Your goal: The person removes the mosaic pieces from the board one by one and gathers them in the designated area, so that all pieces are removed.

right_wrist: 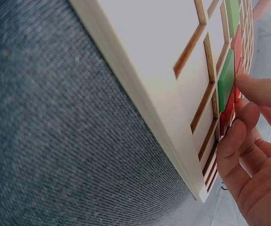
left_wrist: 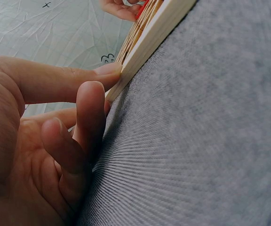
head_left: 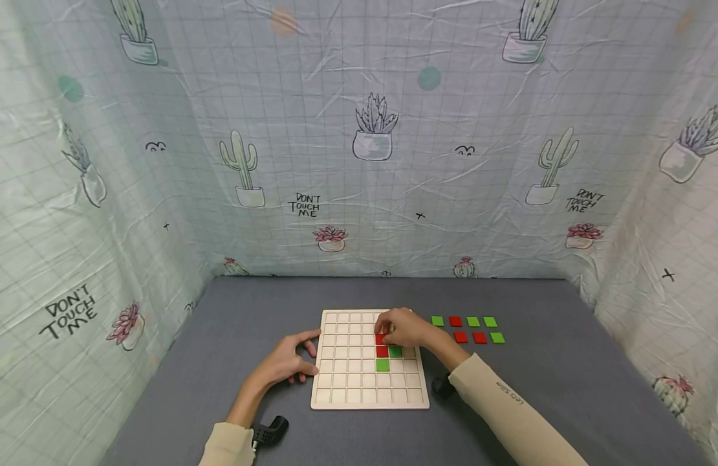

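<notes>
A pale wooden grid board lies on the grey table. My left hand is at its left side, thumb and index finger spread along the edge. In the left wrist view, a fingertip presses the board's side while other fingers bend loosely. Over the upper right cells, my right hand pinches a red tile with thumb and fingertips, low at the grid. Beside that tile, in the right wrist view, sits a green tile. Another red tile and a lower green tile fill cells nearby.
Right of the board, loose tiles lie in two rows, among them a green tile and a red tile. Printed cloth walls the table's back and sides. A black wrist device is at the left sleeve.
</notes>
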`<state>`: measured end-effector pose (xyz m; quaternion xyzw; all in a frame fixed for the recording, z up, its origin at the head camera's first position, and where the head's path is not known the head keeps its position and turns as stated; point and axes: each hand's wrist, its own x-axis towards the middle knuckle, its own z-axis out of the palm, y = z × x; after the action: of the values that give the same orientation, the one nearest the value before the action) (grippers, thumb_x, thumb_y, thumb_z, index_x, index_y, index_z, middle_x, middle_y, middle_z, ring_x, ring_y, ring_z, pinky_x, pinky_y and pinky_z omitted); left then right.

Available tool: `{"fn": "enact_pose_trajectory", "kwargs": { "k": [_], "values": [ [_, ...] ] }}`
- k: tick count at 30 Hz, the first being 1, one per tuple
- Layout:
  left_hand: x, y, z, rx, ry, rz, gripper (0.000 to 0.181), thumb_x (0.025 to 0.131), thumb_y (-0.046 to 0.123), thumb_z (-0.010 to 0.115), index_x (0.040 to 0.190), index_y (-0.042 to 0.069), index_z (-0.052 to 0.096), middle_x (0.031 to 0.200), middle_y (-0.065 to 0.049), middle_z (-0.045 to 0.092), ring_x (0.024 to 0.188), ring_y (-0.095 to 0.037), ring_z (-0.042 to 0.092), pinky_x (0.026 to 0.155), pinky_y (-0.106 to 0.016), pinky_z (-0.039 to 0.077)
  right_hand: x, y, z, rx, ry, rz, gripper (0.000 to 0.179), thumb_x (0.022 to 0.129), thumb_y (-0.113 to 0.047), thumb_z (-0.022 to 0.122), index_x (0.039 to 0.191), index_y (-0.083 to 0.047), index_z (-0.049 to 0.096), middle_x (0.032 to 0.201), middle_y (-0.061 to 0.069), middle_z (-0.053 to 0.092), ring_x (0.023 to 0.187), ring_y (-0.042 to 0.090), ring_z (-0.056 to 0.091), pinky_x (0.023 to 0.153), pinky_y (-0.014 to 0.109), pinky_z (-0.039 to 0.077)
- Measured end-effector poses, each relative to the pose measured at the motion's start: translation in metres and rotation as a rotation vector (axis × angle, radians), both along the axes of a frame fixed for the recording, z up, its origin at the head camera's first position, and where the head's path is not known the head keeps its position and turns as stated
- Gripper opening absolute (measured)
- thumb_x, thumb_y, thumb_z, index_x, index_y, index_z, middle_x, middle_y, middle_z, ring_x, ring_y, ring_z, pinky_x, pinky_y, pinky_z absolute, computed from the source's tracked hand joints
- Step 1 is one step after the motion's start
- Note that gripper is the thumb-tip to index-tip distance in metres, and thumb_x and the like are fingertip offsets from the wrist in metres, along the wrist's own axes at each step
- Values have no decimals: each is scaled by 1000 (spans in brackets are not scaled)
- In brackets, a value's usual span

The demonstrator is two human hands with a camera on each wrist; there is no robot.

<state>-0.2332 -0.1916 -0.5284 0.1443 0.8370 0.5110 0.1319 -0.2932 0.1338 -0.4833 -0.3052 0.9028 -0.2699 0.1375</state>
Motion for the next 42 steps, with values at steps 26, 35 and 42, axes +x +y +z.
{"fn": "enact_pose_trajectory", "kwargs": {
  "k": [26, 35, 42],
  "values": [
    [0, 1, -4, -27, 35, 8, 86, 77, 6, 83, 155, 7, 47, 103, -13, 60, 52, -17, 62, 41, -30, 44, 3, 4, 0, -2, 49, 49, 19, 93, 0, 67, 102, -16, 70, 102, 5, 73, 84, 15, 66, 75, 32, 53],
    [-1, 1, -5, -26, 42, 11, 86, 77, 6, 84, 155, 7, 48, 103, -14, 60, 52, -17, 62, 41, -30, 44, 4, 4, 1, -24, 26, 51, 25, 95, 3, 59, 103, -17, 70, 102, 5, 73, 86, 16, 68, 75, 33, 54],
    [-1, 1, -6, -25, 32, 20, 86, 77, 6, 84, 155, 8, 47, 103, -12, 60, 52, -16, 62, 42, -29, 44, 3, 5, 0, -31, 34, 56, 25, 94, 4, 59, 103, -17, 70, 102, 5, 73, 86, 17, 67, 75, 35, 54]
  ]
}}
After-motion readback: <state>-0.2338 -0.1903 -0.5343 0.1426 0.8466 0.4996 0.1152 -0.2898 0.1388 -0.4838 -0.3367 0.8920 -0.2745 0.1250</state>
